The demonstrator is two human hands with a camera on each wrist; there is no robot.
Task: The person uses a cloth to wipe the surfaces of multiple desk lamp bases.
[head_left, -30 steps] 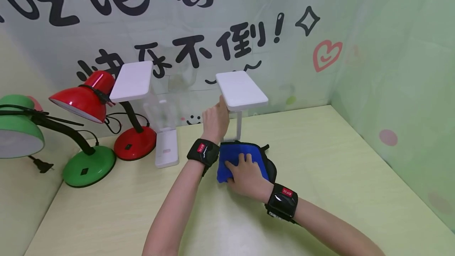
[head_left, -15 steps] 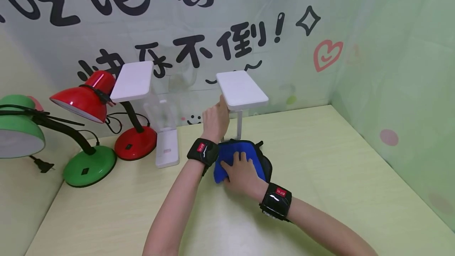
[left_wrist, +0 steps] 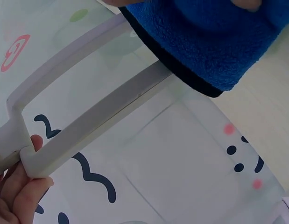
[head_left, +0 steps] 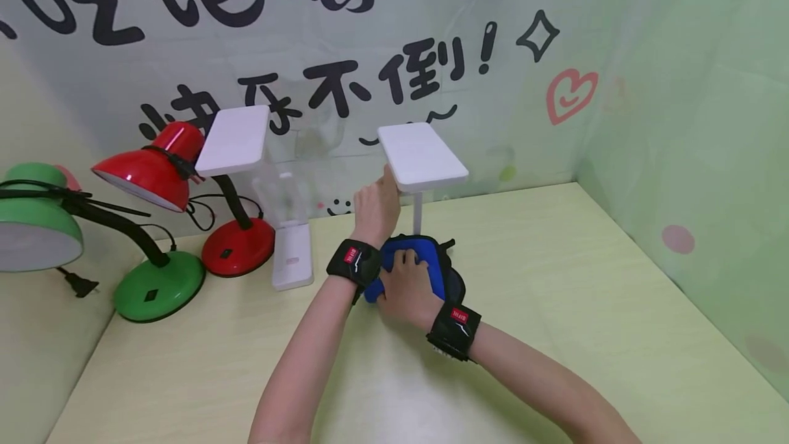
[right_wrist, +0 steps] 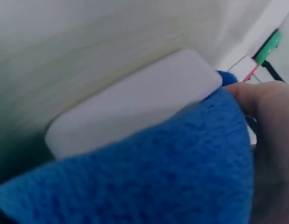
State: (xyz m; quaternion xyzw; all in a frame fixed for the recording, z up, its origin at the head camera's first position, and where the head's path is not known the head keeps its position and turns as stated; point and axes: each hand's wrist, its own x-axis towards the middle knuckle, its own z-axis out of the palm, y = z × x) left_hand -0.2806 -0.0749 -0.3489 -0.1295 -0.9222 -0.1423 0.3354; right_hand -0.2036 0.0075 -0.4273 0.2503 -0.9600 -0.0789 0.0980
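Note:
In the head view, my left hand [head_left: 377, 211] is at the upper end of a white desk lamp's [head_left: 422, 156] stem, below its flat head. The left wrist view shows the fingers [left_wrist: 27, 198] curled round the joint of that looped stem. My right hand [head_left: 408, 286] holds a blue plush cloth [head_left: 434, 262] with black edging over the lamp's foot. In the right wrist view the cloth [right_wrist: 158, 172] covers part of the white base [right_wrist: 135, 105], and a digit [right_wrist: 268, 100] bends over the edge at right. The cloth hides most of the base from above.
A second white lamp [head_left: 292, 259] stands to the left, in front of the wall. Beyond it are a red lamp [head_left: 237, 249] and a green lamp [head_left: 159, 290] with loose black cords. The pale table [head_left: 555, 334] meets a printed wall sheet [head_left: 333, 33] at the back.
My right hand and the blue cloth have shifted left and a little farther back over the lamp's foot. The left hand keeps its hold on the stem.

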